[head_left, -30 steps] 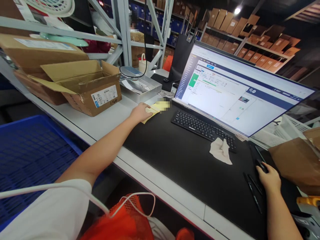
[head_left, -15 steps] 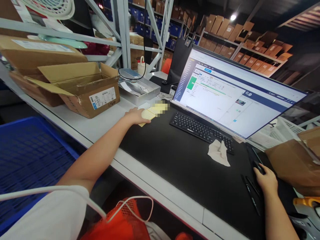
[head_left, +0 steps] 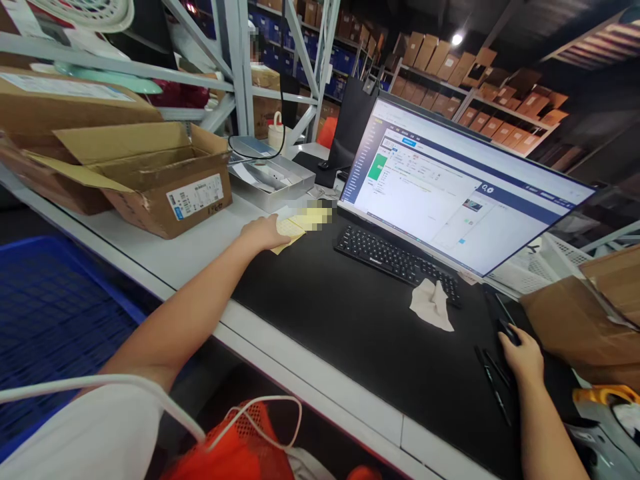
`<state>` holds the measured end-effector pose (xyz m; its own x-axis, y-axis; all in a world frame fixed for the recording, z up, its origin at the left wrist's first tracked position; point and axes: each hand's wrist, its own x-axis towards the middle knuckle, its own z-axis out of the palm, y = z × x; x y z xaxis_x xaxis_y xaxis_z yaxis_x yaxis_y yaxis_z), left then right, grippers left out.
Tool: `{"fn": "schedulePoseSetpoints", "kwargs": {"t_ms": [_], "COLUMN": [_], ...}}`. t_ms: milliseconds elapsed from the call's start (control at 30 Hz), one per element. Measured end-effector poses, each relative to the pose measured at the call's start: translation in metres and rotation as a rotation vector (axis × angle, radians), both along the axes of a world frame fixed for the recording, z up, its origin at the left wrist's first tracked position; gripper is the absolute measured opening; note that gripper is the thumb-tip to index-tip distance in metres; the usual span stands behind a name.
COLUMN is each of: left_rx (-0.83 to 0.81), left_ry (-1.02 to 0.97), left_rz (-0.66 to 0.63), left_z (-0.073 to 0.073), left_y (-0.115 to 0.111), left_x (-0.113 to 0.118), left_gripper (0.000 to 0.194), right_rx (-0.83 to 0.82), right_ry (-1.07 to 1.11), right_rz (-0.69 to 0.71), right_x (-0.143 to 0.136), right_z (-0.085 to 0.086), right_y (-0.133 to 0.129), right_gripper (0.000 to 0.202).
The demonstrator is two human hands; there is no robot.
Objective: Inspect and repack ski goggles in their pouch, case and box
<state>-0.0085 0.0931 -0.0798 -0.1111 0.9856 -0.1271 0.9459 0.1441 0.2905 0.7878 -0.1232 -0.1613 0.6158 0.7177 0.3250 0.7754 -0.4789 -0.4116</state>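
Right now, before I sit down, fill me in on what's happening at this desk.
One person is working here with both hands. The left hand is on yellow paper slips; whether it grips or just presses them is unclear. The right hand holds a computer mouse. The monitor is lit, and a crumpled tissue overlaps the keyboard. An open cardboard box stands beyond the left forearm.

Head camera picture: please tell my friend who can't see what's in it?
A person's left hand touches yellow paper slips at the edge of a black desk mat, while the right hand holds a black computer mouse. Ahead are a wide, lit monitor and a black keyboard with a crumpled white tissue at its edge; an open brown cardboard box sits at left.
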Motion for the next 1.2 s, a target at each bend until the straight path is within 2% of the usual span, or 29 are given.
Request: {"fn": "schedulePoseSetpoints", "kwargs": {"t_ms": [233, 367, 600, 733, 933, 1200], "left_rx": [0.163, 0.282, 0.46, 0.495, 0.512, 0.507], "left_ry": [-0.084, -0.167, -0.313, -0.363, -0.352, -0.343], "left_rz": [0.02, 0.012, -0.129, -0.182, -0.216, -0.22], "left_z": [-0.001, -0.006, -0.025, -0.032, -0.034, -0.035], "left_y": [-0.001, 0.001, 0.013, 0.018, 0.018, 0.018], "left_x": [0.0, 0.006, 0.009, 0.008, 0.01, 0.01], "left_gripper": [0.101, 0.099, 0.092, 0.091, 0.086, 0.084], "right_rx": [0.009, 0.005, -0.004, 0.007, -0.027, -0.03], "right_ry": [-0.025, -0.038, -0.062, -0.074, -0.079, -0.051], "right_rz": [0.024, 0.021, 0.009, -0.006, -0.004, 0.011], "right_x": [0.005, 0.005, 0.007, 0.008, 0.009, 0.013], "right_z": [-0.004, -0.005, -0.01, -0.012, -0.011, -0.012], "right_y": [0.001, 0.001, 0.001, 0.001, 0.002, 0.004], "right_gripper": [0.074, 0.078, 0.082, 0.083, 0.092, 0.085]}}
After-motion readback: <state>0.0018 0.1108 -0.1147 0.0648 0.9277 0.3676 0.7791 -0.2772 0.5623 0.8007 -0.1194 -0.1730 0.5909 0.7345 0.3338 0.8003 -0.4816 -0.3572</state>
